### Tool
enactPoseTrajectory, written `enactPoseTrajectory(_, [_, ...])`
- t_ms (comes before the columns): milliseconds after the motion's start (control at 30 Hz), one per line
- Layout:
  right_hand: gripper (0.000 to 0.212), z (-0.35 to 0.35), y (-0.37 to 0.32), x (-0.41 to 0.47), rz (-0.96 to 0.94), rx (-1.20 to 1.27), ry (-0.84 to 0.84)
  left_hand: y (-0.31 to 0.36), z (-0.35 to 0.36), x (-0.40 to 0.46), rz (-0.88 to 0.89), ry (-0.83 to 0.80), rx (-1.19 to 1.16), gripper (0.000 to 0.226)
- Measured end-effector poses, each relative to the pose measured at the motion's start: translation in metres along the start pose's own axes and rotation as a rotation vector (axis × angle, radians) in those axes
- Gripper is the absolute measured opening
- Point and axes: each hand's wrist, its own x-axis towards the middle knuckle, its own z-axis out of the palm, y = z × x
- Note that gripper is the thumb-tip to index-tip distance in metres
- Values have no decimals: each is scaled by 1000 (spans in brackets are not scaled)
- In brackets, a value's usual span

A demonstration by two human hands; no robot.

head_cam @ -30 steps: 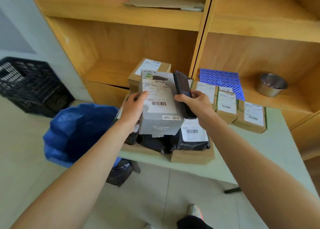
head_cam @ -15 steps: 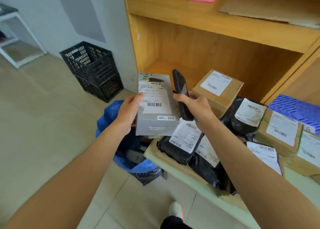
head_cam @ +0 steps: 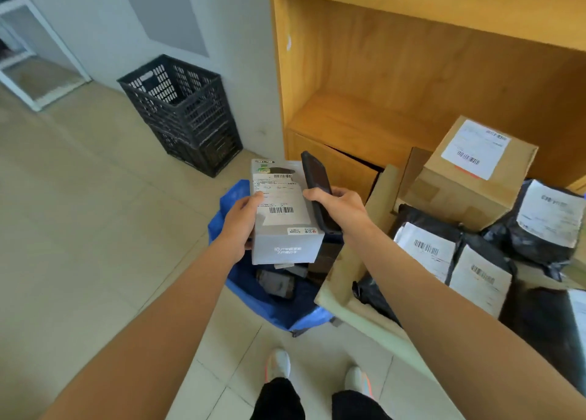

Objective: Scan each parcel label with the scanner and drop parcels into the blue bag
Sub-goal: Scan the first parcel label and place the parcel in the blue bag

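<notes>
Pale floor tiles and wooden shelving framed the table, heaped with labelled parcels, and the open blue bag stood on the floor against its left end. Directly above the bag's mouth hung the grey box, long axis running away from the person, label up. The left hand, the nearer, gripped its left edge, while the right hand clasped the scanner beside the label.

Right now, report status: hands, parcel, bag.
Left hand grips grey box, label up. Right hand holds scanner beside the label. Box above open blue bag, parcels already inside. Nothing in the way.
</notes>
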Motion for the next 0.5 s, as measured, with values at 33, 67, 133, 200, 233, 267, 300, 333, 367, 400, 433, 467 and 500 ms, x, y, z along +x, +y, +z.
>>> enactPoseTrajectory(33, [24, 8, 5, 4, 14, 7, 18, -1, -4, 7, 3, -20, 10, 34])
enactPoseTrajectory(67, [28, 15, 10, 8, 32, 5, 34, -4, -8, 13, 2, -31, 20, 34])
enactPoseTrajectory(133, [38, 27, 22, 16, 70, -13, 48, -9, -17, 27, -9, -33, 60, 37])
enactPoseTrajectory(200, [39, 37, 36, 26, 103, -31, 58, -18, -23, 42, -49, -56, 98, 40])
enactPoseTrajectory(233, [38, 41, 43, 30, 118, -51, 65, -22, -24, 47, -75, -74, 109, 40])
enactPoseTrajectory(267, [37, 45, 49, 33, 137, -65, 71, -28, -25, 54, -99, -89, 116, 39])
enactPoseTrajectory(300, [37, 48, 55, 37, 156, -69, 76, -32, -27, 58, -121, -97, 122, 37])
enactPoseTrajectory(333, [36, 51, 60, 40, 176, -70, 77, -35, -27, 62, -142, -99, 124, 34])
enactPoseTrajectory(367, [36, 54, 65, 44, 195, -75, 72, -39, -28, 63, -161, -95, 121, 30])
enactPoseTrajectory(400, [35, 56, 68, 47, 210, -84, 67, -44, -28, 66, -175, -85, 118, 27])
enactPoseTrajectory(433, [34, 58, 71, 50, 220, -95, 58, -47, -27, 67, -183, -78, 112, 24])
enactPoseTrajectory(467, [34, 60, 76, 54, 224, -106, 55, -50, -26, 69, -194, -71, 103, 22])
enactPoseTrajectory(500, [34, 62, 79, 58, 220, -121, 61, -52, -25, 69, -206, -53, 91, 20])
